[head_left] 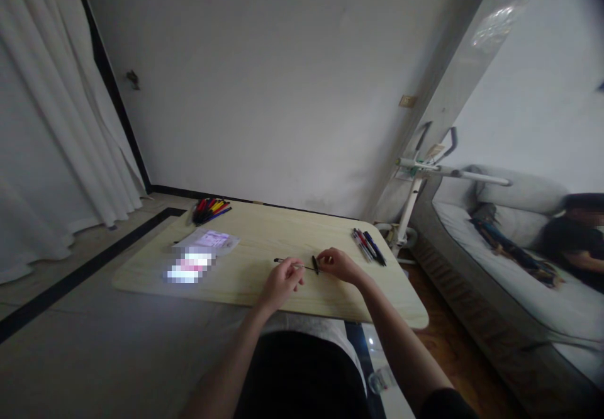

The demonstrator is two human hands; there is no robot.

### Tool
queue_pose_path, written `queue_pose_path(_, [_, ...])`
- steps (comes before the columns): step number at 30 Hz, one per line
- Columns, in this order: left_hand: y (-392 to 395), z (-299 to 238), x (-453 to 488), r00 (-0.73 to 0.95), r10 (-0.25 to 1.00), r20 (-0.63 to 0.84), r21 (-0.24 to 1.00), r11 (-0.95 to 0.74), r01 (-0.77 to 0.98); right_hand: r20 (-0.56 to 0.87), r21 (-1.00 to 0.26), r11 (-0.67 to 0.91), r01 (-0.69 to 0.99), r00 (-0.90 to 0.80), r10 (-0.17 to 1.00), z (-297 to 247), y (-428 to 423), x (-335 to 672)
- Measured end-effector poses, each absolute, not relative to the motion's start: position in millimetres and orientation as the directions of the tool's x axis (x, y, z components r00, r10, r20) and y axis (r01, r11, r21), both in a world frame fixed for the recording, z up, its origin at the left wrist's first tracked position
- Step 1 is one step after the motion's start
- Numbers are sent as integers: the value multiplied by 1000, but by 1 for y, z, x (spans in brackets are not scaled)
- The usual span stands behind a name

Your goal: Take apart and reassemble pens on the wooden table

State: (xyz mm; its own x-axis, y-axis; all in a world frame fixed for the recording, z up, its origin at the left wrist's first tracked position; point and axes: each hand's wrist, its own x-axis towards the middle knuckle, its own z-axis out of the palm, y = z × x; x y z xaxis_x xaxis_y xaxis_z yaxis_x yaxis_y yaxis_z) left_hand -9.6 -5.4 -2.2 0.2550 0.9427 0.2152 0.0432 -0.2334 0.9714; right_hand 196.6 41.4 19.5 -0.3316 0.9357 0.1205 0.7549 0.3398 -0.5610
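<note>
Over the near middle of the table, my left hand (284, 275) is closed in a pinch on a slim pen (278, 260). The pen's dark end sticks out to the left, and a thin dark rod points right from my fingertips. Just to the right, my right hand (338, 264) has its thumb and fingers closed at a short black pen piece (315, 264), which stands out to the left of the fingertips. The rod's tip is close to this black piece; whether they touch I cannot tell.
On the pale wooden table (283, 224), several pens (369, 246) lie at the right. A bundle of coloured pens (210, 210) is at the far left, near a clear plastic bag (207, 241) and a bright, blurred-out screen (189, 267). Another person (578, 240) is on the sofa (509, 268).
</note>
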Motion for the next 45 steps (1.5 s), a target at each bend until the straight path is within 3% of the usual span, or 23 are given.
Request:
queue_pose_path(17, [-5, -3, -10, 246, 943, 224, 968, -245, 58, 118, -687, 269, 675, -261, 958, 14, 42, 201])
queue_pose_path(45, [-7, 0, -10, 236, 946, 223, 970, -240, 48, 221, -713, 304, 632, -209, 953, 8, 32, 203])
